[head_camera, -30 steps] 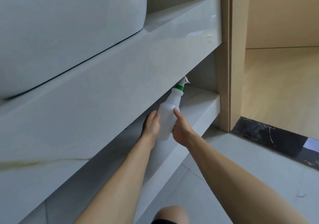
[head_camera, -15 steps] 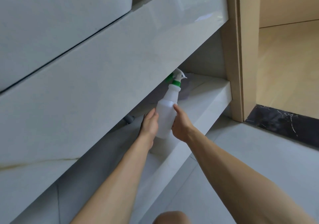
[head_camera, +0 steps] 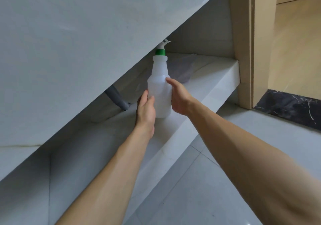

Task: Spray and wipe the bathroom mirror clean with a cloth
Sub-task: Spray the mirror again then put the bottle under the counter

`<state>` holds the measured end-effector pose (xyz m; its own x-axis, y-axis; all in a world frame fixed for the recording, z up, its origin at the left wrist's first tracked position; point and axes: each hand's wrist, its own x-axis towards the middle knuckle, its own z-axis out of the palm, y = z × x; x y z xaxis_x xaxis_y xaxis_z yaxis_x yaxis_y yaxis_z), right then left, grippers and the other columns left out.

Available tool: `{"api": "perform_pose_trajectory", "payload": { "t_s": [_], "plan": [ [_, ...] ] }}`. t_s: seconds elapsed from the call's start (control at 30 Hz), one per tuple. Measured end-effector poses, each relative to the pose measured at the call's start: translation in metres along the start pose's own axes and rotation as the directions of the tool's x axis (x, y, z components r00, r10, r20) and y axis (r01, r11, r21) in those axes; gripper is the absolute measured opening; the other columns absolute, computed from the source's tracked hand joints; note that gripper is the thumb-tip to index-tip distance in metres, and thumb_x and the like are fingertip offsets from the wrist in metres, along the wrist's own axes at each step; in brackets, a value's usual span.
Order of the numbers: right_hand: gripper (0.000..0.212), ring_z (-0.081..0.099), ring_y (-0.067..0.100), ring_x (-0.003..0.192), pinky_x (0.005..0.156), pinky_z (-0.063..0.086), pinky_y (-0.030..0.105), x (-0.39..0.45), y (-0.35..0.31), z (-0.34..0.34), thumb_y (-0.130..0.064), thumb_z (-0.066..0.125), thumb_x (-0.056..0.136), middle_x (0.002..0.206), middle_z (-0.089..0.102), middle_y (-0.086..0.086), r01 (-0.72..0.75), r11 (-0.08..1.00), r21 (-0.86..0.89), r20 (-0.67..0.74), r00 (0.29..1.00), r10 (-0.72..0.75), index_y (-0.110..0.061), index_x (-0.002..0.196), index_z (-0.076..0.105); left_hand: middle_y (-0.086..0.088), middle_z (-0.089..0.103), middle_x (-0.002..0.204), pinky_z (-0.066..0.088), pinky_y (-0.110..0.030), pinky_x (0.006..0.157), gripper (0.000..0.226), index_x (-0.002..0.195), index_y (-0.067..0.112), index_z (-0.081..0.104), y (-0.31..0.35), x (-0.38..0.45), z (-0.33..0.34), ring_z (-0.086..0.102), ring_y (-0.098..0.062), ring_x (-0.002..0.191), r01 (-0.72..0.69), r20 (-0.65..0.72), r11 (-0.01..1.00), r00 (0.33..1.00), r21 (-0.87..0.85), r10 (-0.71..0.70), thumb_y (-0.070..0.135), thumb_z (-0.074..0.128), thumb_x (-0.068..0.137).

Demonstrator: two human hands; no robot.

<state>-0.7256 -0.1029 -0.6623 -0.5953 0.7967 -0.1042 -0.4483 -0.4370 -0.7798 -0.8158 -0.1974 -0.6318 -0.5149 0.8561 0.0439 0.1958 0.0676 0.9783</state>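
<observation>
A translucent white spray bottle (head_camera: 159, 86) with a green collar stands upright on the lower shelf (head_camera: 205, 92) under the vanity counter. Its trigger head is partly hidden behind the counter's edge. My left hand (head_camera: 145, 110) holds the bottle's lower left side, thumb in front. My right hand (head_camera: 178, 98) holds its right side, with the thumb laid across the front and the fingers hidden behind. A pale lilac-grey thing (head_camera: 182, 68), possibly a cloth, lies on the shelf behind the bottle. The mirror is out of view.
The thick pale stone counter front (head_camera: 69, 51) overhangs the shelf closely. A grey drain pipe (head_camera: 116, 98) comes down at the left of the bottle. A wooden door frame (head_camera: 243, 42) and a black marble threshold (head_camera: 286, 106) are at the right; tiled floor (head_camera: 199, 190) lies below.
My view has dropped lower and closer, showing more of the shelf and the drain pipe. The bottle has gone from tilted to upright, both hands still around it.
</observation>
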Motion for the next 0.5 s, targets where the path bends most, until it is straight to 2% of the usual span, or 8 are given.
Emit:
{"api": "perform_pose_trajectory", "payload": {
  "t_s": [0.17, 0.27, 0.33, 0.43, 0.5],
  "plan": [
    [0.087, 0.058, 0.033, 0.126, 0.113, 0.040, 0.055, 0.001, 0.002, 0.012, -0.066, 0.062, 0.068, 0.136, 0.060, 0.013, 0.013, 0.991, -0.131, 0.008, 1.000, -0.012, -0.019, 0.140, 0.052, 0.004, 0.050, 0.150, 0.035, -0.035, 0.118, 0.044, 0.150, 0.020, 0.041, -0.019, -0.011, 0.002, 0.049, -0.010, 0.136, -0.063, -0.107, 0.980, 0.993, -0.188, 0.043, 0.028, 0.035, 0.107],
    [0.081, 0.054, 0.030, 0.131, 0.117, 0.036, 0.052, -0.005, 0.001, 0.019, -0.066, 0.058, 0.075, 0.140, 0.059, 0.010, 0.052, 0.985, -0.166, 0.039, 0.998, -0.046, -0.020, 0.141, 0.052, 0.010, 0.054, 0.145, 0.040, -0.026, 0.110, 0.043, 0.148, 0.027, 0.044, -0.022, -0.023, 0.005, 0.052, -0.004, 0.132, -0.073, -0.152, 0.958, 0.988, -0.277, 0.032, 0.038, 0.029, 0.109],
    [0.086, 0.048, 0.026, 0.138, 0.121, 0.030, 0.048, -0.004, 0.004, 0.019, -0.072, 0.058, 0.074, 0.148, 0.055, 0.005, 0.044, 0.988, -0.147, 0.044, 0.998, -0.038, -0.022, 0.144, 0.053, 0.011, 0.053, 0.146, 0.040, -0.023, 0.106, 0.045, 0.148, 0.029, 0.044, -0.024, -0.028, 0.006, 0.049, -0.004, 0.134, -0.057, -0.162, 0.939, 0.987, -0.339, 0.001, 0.039, 0.024, 0.109],
    [0.093, 0.049, 0.026, 0.139, 0.122, 0.030, 0.049, 0.002, 0.012, 0.014, -0.079, 0.061, 0.071, 0.149, 0.055, 0.005, 0.026, 0.992, -0.125, 0.059, 0.998, -0.019, -0.022, 0.145, 0.055, 0.012, 0.051, 0.148, 0.032, -0.028, 0.114, 0.047, 0.148, 0.029, 0.043, -0.023, -0.033, 0.005, 0.045, -0.006, 0.138, -0.030, -0.158, 0.926, 0.987, -0.376, -0.032, 0.042, 0.020, 0.108],
    [0.074, 0.053, 0.030, 0.134, 0.118, 0.035, 0.050, -0.010, 0.006, 0.017, -0.068, 0.047, 0.090, 0.144, 0.059, 0.009, 0.045, 0.985, -0.165, 0.013, 0.999, -0.044, -0.016, 0.142, 0.057, 0.011, 0.050, 0.149, 0.029, -0.032, 0.119, 0.050, 0.149, 0.029, 0.042, -0.021, -0.035, 0.003, 0.044, -0.008, 0.139, -0.016, -0.138, 0.924, 0.990, -0.383, -0.040, 0.046, 0.018, 0.108]
  ]
}}
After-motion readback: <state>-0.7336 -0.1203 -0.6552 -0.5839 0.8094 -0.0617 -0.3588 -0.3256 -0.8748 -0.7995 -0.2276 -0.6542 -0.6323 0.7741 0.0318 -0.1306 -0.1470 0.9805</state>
